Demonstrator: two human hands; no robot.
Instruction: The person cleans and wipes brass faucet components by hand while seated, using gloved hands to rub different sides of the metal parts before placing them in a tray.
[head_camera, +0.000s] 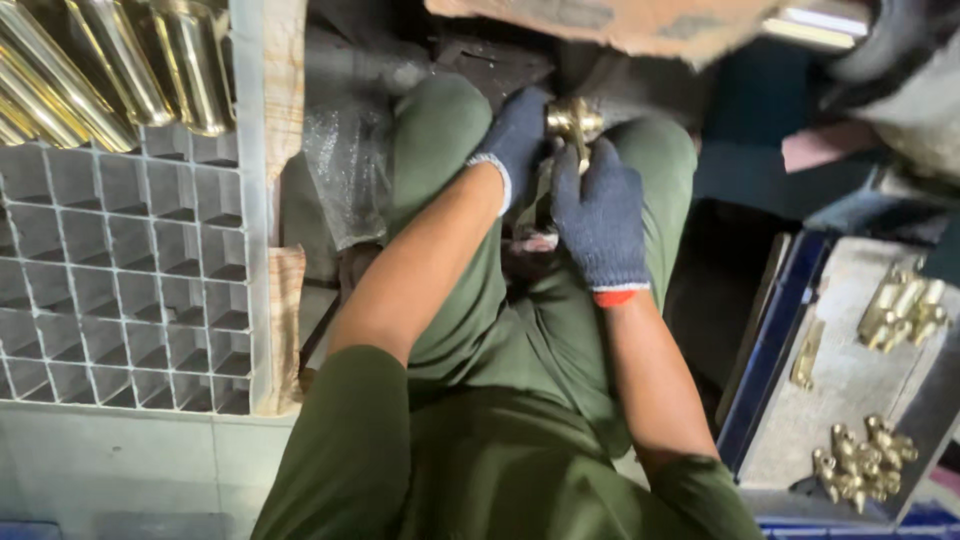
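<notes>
Both my hands wear dark blue knit gloves and meet over my lap, between my knees in green trousers. My left hand (515, 135) grips a small shiny brass fitting (573, 119) from the left. My right hand (600, 215) closes on the same fitting from below and the right, with a finger up along its side. Most of the fitting is hidden by the gloves.
A white plastic grid crate (130, 270) stands at the left, with several polished brass tubes (120, 70) in its far cells. At the right, a blue-edged tray (850, 370) holds two heaps of small brass parts (865, 465). A brown board (620, 25) lies ahead above my hands.
</notes>
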